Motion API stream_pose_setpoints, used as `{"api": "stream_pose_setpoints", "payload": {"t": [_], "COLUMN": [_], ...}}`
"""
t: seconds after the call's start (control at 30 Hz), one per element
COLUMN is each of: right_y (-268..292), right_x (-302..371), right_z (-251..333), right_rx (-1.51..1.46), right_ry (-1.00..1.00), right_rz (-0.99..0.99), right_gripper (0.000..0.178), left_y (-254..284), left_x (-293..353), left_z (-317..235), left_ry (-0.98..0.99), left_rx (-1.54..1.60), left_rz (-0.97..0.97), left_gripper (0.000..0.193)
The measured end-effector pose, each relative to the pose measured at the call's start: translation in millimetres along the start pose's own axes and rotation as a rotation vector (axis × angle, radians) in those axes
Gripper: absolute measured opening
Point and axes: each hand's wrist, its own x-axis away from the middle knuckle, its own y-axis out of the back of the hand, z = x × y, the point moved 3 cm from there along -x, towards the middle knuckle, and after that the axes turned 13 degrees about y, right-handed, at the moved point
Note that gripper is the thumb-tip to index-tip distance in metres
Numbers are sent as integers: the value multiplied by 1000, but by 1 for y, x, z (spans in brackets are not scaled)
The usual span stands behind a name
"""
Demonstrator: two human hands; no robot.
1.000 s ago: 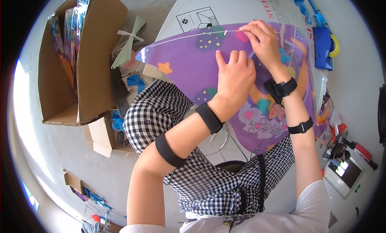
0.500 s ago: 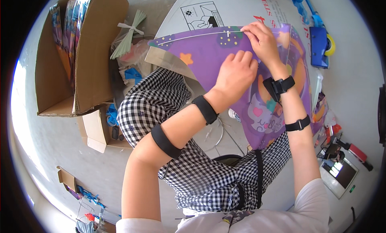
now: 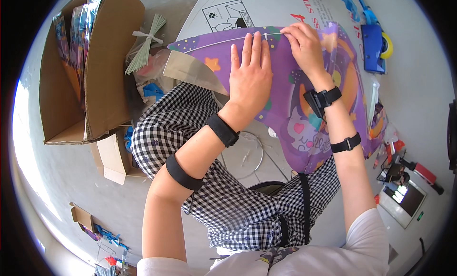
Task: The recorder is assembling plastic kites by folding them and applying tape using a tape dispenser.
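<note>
A purple printed sheet that looks like a kite (image 3: 216,43), with stars, dots and cartoon figures, lies over the edge of the white printed board and hangs over my knees. Along its far edge runs a thin white rod (image 3: 223,42) with a small white fitting. My left hand (image 3: 252,76) rests flat on the sheet, fingers stretched out, tips at the rod. To its right, my right hand (image 3: 305,46) pinches the rod between thumb and fingers. A silvery-beige flap (image 3: 190,70) sticks out at the sheet's left side.
At the left, a tall cardboard box (image 3: 112,62) holds several wrapped packs. Beside it lies a tied bundle of pale thin sticks (image 3: 148,44). A blue tape dispenser (image 3: 372,50) stands at the far right of the white board (image 3: 281,14). A white-framed screen (image 3: 404,204) lies lower right.
My left hand has moved left and opened from a curled shape to flat on the sheet. My right hand keeps its pinch on the rod. The whole view has shifted slightly.
</note>
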Motion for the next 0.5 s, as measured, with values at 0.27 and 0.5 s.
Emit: {"api": "stream_pose_setpoints", "payload": {"t": [0.27,0.5], "right_y": [0,4], "right_x": [3,2], "right_z": [-4,-4], "right_rx": [4,60], "right_ry": [-37,10], "right_rz": [-24,-6], "right_gripper": [8,10], "left_y": [1,7], "left_x": [-2,-5], "left_z": [3,5], "left_ry": [31,71], "left_rx": [9,26], "left_rz": [67,6], "left_gripper": [76,81]}}
